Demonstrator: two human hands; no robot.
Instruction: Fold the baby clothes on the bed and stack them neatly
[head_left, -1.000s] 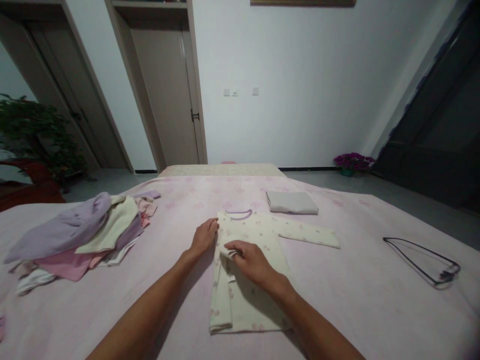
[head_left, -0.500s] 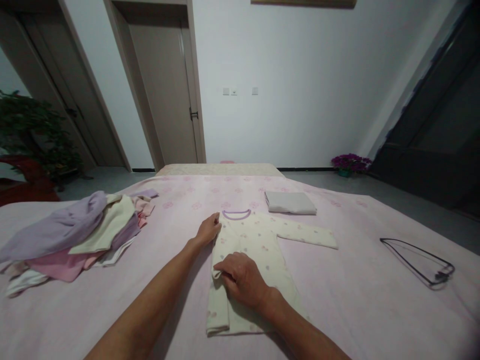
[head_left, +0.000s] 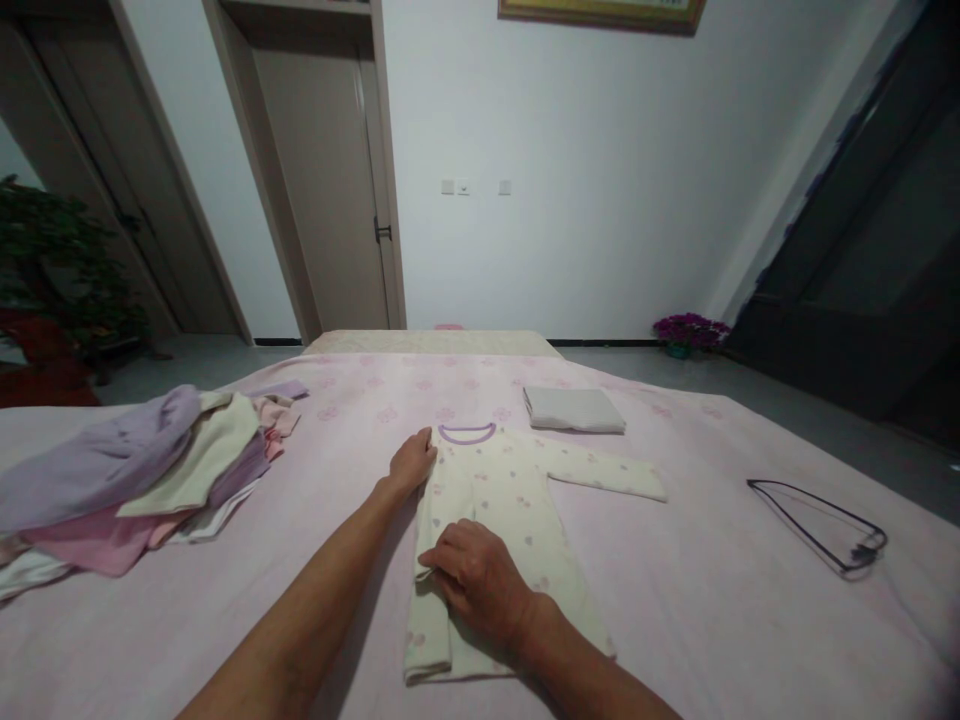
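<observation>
A cream long-sleeved shirt [head_left: 519, 497] with small printed spots and a purple neckline lies flat in front of me. Its left side and sleeve are folded inward over the body, while the other sleeve stretches out to the right. My left hand [head_left: 413, 460] is closed on the folded edge by the left shoulder. Lower down, my right hand [head_left: 480, 577] pinches the folded sleeve near its end, with some fingertips hidden beneath the hand. Just beyond the shirt rests a folded light-grey cloth [head_left: 576, 410].
A pile of clothes [head_left: 142, 465] in purple, cream, pink and white sits on the left. To the right lies a thin black looped frame [head_left: 817, 525]. Everything rests on a pink flowered sheet [head_left: 697, 600]. Beyond are a door [head_left: 322, 190] and purple flowers [head_left: 690, 330].
My right hand has moved slightly down toward the hem, still pinching the sleeve. My left hand keeps its hold at the shoulder. The whole view has shifted a little.
</observation>
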